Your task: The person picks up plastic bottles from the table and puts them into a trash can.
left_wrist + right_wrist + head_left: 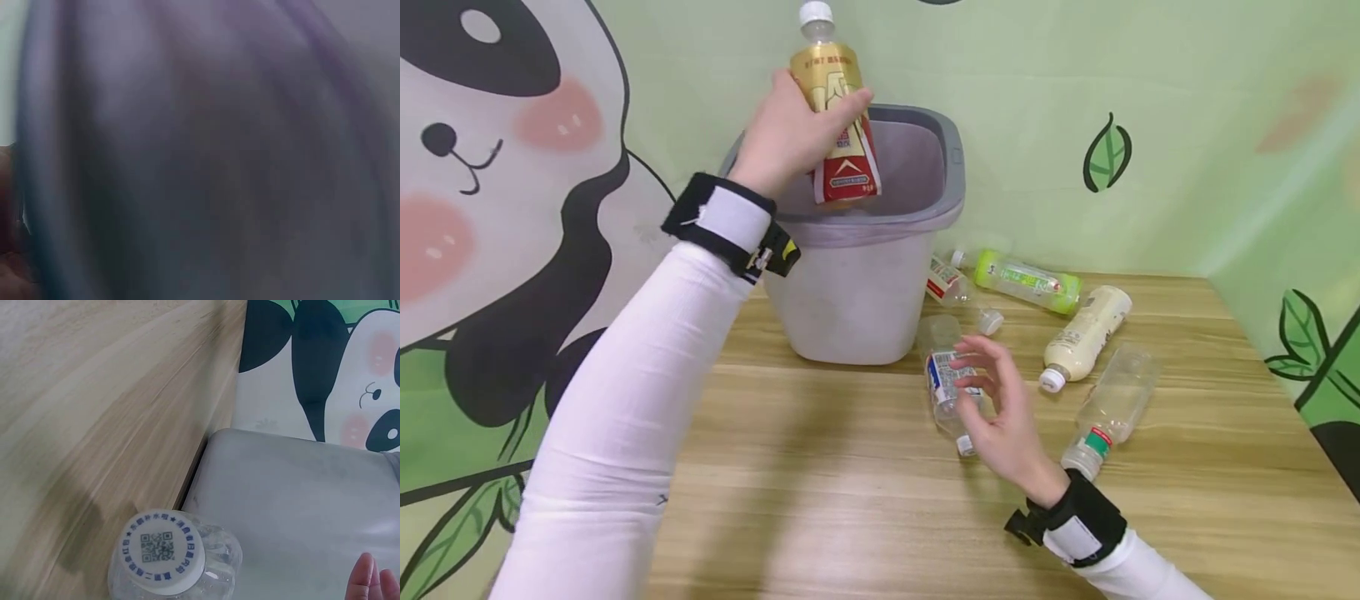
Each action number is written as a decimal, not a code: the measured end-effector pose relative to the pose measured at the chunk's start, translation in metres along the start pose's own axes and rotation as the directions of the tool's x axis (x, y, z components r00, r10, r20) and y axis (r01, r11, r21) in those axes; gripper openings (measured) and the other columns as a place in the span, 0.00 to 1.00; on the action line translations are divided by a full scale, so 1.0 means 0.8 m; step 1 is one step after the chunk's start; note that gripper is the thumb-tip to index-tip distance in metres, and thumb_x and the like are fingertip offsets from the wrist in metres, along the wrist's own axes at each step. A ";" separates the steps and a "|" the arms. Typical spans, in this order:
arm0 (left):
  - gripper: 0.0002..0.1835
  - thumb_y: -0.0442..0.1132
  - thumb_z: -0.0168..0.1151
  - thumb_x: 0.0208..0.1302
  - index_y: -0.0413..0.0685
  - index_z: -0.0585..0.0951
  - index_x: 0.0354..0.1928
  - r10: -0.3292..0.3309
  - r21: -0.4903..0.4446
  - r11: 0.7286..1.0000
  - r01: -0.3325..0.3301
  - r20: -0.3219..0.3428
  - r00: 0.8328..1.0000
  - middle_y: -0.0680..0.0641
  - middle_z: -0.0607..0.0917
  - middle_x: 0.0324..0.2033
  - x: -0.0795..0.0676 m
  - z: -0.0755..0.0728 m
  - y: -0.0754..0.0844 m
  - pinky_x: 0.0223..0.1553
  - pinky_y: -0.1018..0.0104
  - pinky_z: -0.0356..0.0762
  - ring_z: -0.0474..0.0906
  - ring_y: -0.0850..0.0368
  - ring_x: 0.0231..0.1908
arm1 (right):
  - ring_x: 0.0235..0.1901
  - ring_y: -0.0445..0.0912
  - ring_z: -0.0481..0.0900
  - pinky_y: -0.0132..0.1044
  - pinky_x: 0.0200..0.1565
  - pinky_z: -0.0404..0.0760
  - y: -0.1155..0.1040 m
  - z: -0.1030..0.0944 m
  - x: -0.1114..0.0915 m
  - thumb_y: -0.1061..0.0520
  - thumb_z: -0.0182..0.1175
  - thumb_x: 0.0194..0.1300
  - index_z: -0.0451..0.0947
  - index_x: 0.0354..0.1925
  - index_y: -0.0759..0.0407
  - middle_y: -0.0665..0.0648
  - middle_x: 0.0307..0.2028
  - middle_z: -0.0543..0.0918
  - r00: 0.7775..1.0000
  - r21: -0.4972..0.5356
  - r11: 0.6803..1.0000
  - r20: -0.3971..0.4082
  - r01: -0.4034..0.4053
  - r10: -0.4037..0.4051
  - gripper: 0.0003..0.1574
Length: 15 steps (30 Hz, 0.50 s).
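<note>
My left hand [797, 129] grips a plastic bottle with a gold and red label [838, 179] and a white cap. The bottle stands nearly upright, overlapping the mouth of a grey bin [951, 179] in the head view. A blurred grey-purple surface fills most of the left wrist view. My right hand [1007, 421] holds nothing, its fingers loosely curved. Those fingers overlap a clear bottle with a blue and white label [938, 379], lying on the table. In the right wrist view, that bottle's white cap [161, 552] shows large, with fingertips at the lower right.
A light liner [917, 223] hangs over the bin's rim. Right of the bin lie a red-labelled bottle [951, 287], a green-ended bottle [1026, 281], a cream bottle [1086, 333], another clear bottle [1123, 392] and a small clear piece [990, 321]. A wall [1022, 108] rises behind the wooden table [880, 492].
</note>
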State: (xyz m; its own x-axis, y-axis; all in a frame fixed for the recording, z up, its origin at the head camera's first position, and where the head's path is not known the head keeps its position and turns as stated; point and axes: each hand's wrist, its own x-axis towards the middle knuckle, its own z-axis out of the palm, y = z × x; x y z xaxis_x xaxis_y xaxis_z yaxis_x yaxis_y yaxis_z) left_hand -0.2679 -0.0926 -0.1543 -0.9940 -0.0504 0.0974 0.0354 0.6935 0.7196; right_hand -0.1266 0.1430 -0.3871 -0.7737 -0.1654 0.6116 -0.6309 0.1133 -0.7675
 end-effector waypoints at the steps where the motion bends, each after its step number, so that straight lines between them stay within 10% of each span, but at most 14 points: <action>1: 0.45 0.74 0.49 0.54 0.47 0.57 0.62 -0.008 0.028 1.000 0.008 0.002 1.000 0.49 0.73 0.44 0.003 0.006 0.001 0.40 0.64 0.80 0.77 0.56 0.42 | 0.48 0.57 0.74 0.43 0.46 0.80 0.000 -0.001 -0.001 0.83 0.49 0.49 0.62 0.62 0.66 0.61 0.54 0.72 1.000 -0.002 1.000 -0.002 -0.003 0.003 0.41; 11: 0.54 0.76 0.27 0.61 0.41 0.35 0.74 -0.007 0.237 0.971 -0.014 0.085 0.996 0.40 0.55 0.71 0.006 0.032 0.004 0.67 0.55 0.58 0.57 0.45 0.67 | 0.47 0.60 0.74 0.41 0.45 0.80 0.001 -0.003 -0.003 0.82 0.49 0.51 0.61 0.63 0.65 0.60 0.54 0.72 1.000 -0.002 1.000 0.006 -0.012 0.012 0.41; 15: 0.47 0.72 0.29 0.64 0.46 0.45 0.74 0.085 0.224 0.970 -0.096 0.061 0.995 0.44 0.65 0.68 -0.001 0.035 -0.003 0.67 0.55 0.58 0.61 0.48 0.66 | 0.47 0.59 0.74 0.41 0.46 0.80 0.001 -0.004 -0.003 0.83 0.49 0.50 0.59 0.63 0.69 0.60 0.54 0.71 1.000 -0.004 1.000 0.003 -0.018 0.018 0.40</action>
State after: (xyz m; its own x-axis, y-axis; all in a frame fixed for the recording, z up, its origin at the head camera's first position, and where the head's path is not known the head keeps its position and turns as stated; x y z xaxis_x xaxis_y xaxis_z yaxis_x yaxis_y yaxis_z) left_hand -0.2703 -0.0741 -0.1755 -0.9919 0.0522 0.1162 0.1068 0.8384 0.5345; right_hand -0.1256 0.1465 -0.3887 -0.7845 -0.1664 0.5974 -0.6175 0.1201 -0.7774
